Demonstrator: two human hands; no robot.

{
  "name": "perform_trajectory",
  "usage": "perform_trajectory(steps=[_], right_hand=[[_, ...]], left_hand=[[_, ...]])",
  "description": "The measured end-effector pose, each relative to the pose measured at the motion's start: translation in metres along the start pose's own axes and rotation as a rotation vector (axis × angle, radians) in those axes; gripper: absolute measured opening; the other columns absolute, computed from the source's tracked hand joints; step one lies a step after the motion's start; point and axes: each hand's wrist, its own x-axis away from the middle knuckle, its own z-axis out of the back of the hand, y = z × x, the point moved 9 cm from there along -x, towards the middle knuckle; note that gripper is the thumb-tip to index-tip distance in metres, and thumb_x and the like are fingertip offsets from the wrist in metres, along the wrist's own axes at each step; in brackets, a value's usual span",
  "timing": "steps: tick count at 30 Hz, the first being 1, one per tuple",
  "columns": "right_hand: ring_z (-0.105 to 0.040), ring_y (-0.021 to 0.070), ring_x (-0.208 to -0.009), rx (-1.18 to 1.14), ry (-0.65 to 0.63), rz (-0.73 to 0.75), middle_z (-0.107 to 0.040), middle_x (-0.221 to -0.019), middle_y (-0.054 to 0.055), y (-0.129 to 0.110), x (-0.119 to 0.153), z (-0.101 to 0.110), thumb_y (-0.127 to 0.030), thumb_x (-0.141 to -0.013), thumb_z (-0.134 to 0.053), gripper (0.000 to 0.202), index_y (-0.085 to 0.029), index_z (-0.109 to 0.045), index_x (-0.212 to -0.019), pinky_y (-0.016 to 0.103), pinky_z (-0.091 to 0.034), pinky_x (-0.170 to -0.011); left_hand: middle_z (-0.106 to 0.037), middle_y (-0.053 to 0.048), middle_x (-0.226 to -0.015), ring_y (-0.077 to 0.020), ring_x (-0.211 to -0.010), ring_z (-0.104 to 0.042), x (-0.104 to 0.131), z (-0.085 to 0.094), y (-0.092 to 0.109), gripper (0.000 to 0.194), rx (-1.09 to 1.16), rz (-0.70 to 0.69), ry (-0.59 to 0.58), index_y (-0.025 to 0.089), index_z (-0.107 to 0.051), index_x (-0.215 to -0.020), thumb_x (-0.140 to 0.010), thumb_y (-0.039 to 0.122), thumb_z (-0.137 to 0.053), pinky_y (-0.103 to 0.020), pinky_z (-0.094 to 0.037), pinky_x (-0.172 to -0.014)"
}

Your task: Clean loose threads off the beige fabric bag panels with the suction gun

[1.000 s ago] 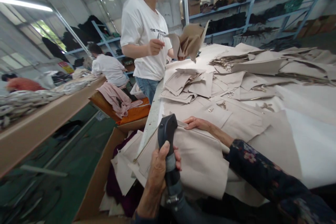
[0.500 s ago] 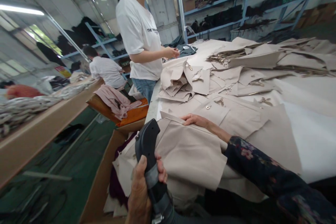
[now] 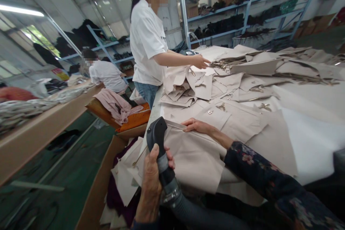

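Observation:
My left hand [image 3: 155,169] is wrapped round a black vacuum hose handle [image 3: 157,133], its ribbed grey hose [image 3: 185,208] running off toward the bottom of the view. The handle's angled head rests close to the upper left edge of a beige fabric piece [image 3: 194,158]. That edge is pinched between the fingers of my right hand [image 3: 198,125], and the rest of the cloth drapes over the table's near side. Beyond my right hand lie more beige pieces [image 3: 239,122] with small metal fittings. The mouth of the handle's head is turned out of sight.
Stacks of beige cloth [image 3: 256,63] cover the far table. A co-worker in a white shirt [image 3: 148,43] stands at its left side. Below left is a cardboard box [image 3: 94,187] with cloth in it, near an orange seat [image 3: 137,116] bearing a pink cloth [image 3: 114,104].
The handle in my left hand has shifted slightly right and up, against the fabric edge. My right hand keeps its hold. The co-worker's arm now reaches farther right over the stacks.

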Motion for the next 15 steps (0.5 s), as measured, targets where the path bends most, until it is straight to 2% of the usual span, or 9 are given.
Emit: perform_trajectory(steps=[2,4,6,9,12,15], right_hand=[[-0.062,0.0166,-0.073,0.034,0.063,0.041,-0.073,-0.084,0.001,-0.008,0.0,0.007,-0.025,-0.066,-0.063,0.041,-0.012,-0.073,-0.104,0.024,-0.047,-0.066],[-0.062,0.0168,-0.076,0.091,0.179,0.087,-0.073,-0.084,0.001,-0.023,0.002,0.021,-0.023,-0.066,-0.061,0.038,-0.012,-0.074,-0.101,0.024,-0.047,-0.067],[-0.061,0.0161,-0.074,0.139,0.291,0.117,-0.072,-0.081,0.001,-0.045,0.005,0.036,-0.023,-0.066,-0.06,0.036,-0.013,-0.074,-0.098,0.023,-0.046,-0.066],[-0.06,0.0145,-0.069,0.189,0.378,0.154,-0.071,-0.077,-0.001,-0.086,0.009,0.051,-0.023,-0.066,-0.059,0.035,-0.013,-0.073,-0.096,0.021,-0.045,-0.063],[-0.059,0.0138,-0.067,0.263,0.397,0.183,-0.069,-0.076,0.0,-0.123,0.009,0.049,-0.024,-0.067,-0.059,0.031,-0.013,-0.072,-0.093,0.02,-0.043,-0.06],[-0.057,0.0134,-0.065,0.331,0.381,0.177,-0.067,-0.075,0.0,-0.134,0.002,0.033,-0.024,-0.068,-0.058,0.027,-0.013,-0.071,-0.09,0.02,-0.041,-0.057]], left_hand=[[-0.059,0.001,-0.057,-0.0096,-0.042,-0.051,0.011,0.006,0.005,0.039,-0.001,-0.01,0.013,0.014,-0.059,-0.083,-0.074,0.051,-0.066,-0.02,-0.041,-0.041],[-0.059,0.001,-0.056,-0.0108,-0.042,-0.052,0.023,0.016,0.008,0.039,-0.005,-0.018,0.03,0.014,-0.059,-0.082,-0.073,0.051,-0.067,-0.021,-0.041,-0.041],[-0.059,0.001,-0.055,-0.012,-0.042,-0.052,0.034,0.027,0.009,0.039,0.004,-0.016,0.052,0.015,-0.059,-0.082,-0.071,0.051,-0.068,-0.022,-0.041,-0.04],[-0.06,0.0,-0.056,-0.0129,-0.042,-0.053,0.045,0.039,0.01,0.04,0.013,0.001,0.082,0.015,-0.059,-0.083,-0.069,0.051,-0.069,-0.023,-0.041,-0.04],[-0.06,0.001,-0.055,-0.0125,-0.042,-0.052,0.055,0.037,0.012,0.039,0.017,-0.003,0.078,0.015,-0.06,-0.082,-0.069,0.051,-0.069,-0.023,-0.042,-0.042],[-0.059,0.0,-0.053,-0.0126,-0.041,-0.051,0.068,0.023,0.011,0.04,0.025,0.005,0.028,0.014,-0.06,-0.079,-0.069,0.053,-0.069,-0.024,-0.043,-0.041]])
